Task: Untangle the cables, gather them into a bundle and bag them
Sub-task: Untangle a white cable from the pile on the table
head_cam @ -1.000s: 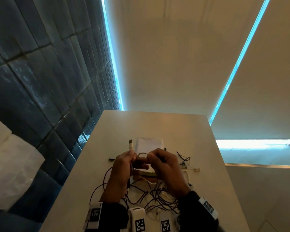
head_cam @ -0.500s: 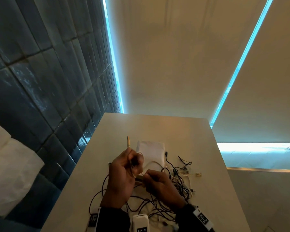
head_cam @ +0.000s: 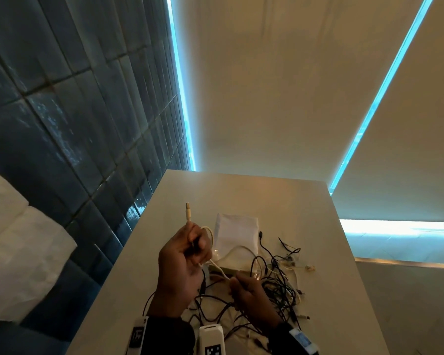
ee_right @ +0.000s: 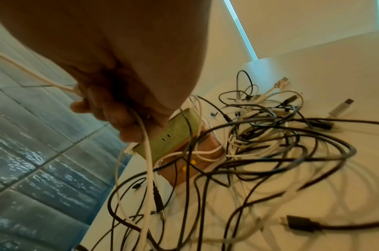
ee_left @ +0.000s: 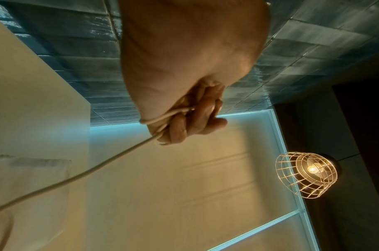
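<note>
White cable (head_cam: 217, 267) was gripped by both hands; limp, light, snag-prone; judged best held near plug (head_cam: 188, 211).

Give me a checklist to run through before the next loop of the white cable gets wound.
1. Left hand grips the white cable, plug end sticking up: ok.
2. Right hand pinches the same cable lower down: ok.
3. Cable between the hands free of snags: ok.
4. Rest of the white cable clear of the black cables: not ok, it runs into the tangle.
5. White bag lying within reach on the table: ok.
6. Bag mouth open: cannot tell.
</note>
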Available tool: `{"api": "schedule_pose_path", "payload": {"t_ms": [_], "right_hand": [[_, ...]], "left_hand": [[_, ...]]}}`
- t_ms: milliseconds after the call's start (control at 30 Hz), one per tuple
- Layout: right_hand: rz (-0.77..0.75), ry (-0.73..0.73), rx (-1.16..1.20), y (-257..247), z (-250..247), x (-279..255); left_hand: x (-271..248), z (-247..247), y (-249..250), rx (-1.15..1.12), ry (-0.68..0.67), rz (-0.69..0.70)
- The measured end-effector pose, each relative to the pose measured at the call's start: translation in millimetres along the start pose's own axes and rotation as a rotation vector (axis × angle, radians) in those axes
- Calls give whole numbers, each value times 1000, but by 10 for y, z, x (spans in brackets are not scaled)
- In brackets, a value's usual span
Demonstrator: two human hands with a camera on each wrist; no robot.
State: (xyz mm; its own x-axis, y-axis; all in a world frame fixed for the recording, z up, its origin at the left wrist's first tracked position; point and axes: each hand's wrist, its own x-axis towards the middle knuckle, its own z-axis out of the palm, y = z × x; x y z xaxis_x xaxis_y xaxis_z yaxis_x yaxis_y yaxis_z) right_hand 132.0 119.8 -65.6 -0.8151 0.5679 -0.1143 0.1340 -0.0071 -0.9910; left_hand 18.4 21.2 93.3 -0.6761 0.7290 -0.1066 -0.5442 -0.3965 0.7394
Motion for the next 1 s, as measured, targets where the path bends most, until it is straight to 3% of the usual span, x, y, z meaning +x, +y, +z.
{"api": "schedule_pose_path", "payload": {"t_ms": [200, 400, 533, 700, 867, 1000], "right_hand": [[99, 38, 27, 115, -6, -52], [101, 194, 167, -401, -15, -42], [-2, 147, 338, -933, 30, -61], [-217, 13, 305, -1352, 111, -109], [-339, -119, 189, -1407, 215, -142], [-286, -152, 144, -1256, 195, -136]], "left_hand": [[11, -97, 62, -56, -23, 27], [1, -124, 76, 111, 49, 35], [22, -110, 24, 238, 85, 41], [28, -105, -81, 494, 168, 67], [8, -51, -65, 243, 194, -54], [-4, -56, -20, 42, 114, -64]]}}
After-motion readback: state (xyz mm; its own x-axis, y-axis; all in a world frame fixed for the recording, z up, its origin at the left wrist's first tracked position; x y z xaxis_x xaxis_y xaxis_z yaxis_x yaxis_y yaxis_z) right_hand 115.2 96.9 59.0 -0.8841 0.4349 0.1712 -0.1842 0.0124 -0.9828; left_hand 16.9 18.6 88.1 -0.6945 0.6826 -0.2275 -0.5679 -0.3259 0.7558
